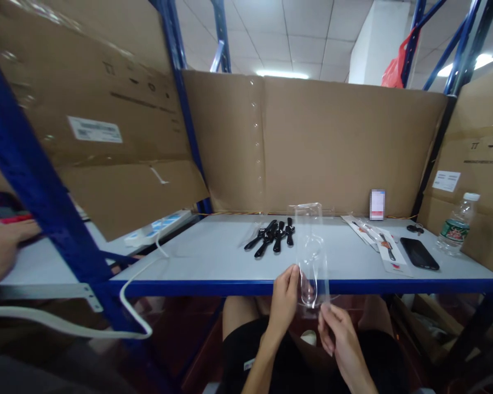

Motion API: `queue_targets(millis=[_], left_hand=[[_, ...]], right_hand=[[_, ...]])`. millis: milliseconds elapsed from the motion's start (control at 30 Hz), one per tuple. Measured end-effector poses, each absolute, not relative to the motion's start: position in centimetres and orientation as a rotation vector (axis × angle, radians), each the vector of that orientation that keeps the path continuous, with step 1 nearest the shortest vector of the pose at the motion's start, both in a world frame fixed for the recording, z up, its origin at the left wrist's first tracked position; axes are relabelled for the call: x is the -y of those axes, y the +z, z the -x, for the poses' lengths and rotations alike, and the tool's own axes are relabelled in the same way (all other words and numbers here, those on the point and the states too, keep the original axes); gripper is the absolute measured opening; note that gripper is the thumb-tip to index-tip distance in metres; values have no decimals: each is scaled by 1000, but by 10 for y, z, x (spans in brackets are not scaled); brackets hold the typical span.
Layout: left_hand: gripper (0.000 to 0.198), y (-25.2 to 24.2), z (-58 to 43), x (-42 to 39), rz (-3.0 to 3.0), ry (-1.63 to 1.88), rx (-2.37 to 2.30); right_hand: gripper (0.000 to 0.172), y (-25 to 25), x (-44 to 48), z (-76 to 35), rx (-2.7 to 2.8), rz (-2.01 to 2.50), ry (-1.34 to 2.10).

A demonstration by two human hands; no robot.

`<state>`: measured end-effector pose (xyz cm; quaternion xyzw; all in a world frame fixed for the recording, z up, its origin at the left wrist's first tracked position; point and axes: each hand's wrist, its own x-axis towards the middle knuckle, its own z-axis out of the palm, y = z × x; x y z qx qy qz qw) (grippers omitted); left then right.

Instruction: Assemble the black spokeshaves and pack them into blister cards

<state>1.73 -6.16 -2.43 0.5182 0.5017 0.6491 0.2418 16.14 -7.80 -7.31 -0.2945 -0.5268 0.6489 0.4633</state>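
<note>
Head view: the left hand point(286, 293) is pinching the left side of a clear plastic shell point(313, 254), the right hand point(340, 336) pinching its lower right corner; the shell is hanging at the table's point(213, 257) front edge; black tools point(267, 239) are lying farther back on the table; uneven pulling could be creasing the thin plastic.

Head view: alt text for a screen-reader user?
A person's left hand and right hand hold a clear plastic package at the front edge of a grey table. Black tools lie beyond, to the left; printed cards, a black phone and a clear bottle are at the right.
</note>
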Motion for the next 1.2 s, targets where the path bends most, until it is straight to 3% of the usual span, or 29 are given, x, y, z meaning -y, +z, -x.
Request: queue_targets(millis=[100,233,367,600,833,1200], left_hand=[[43,-40,-18,86,-1499,1779,-1608],[34,-54,-19,106,-1556,1668,-1679],[32,-55,-24,113,-1546,1655,-1691],[51,-52,-29,122,-1332,1638,-1478],[51,-58,-34,121,-900,1618,-1065],[51,-55,-38,123,-798,1624,-920]], right_hand=[[59,-84,96,-170,1469,862,1316],[47,-92,107,-177,1581,1022,856],[42,-96,105,-180,1609,1078,691],[53,-88,112,-179,1509,947,1052],[52,-84,118,-172,1109,711,1710],[49,-83,119,-172,1091,630,1766]])
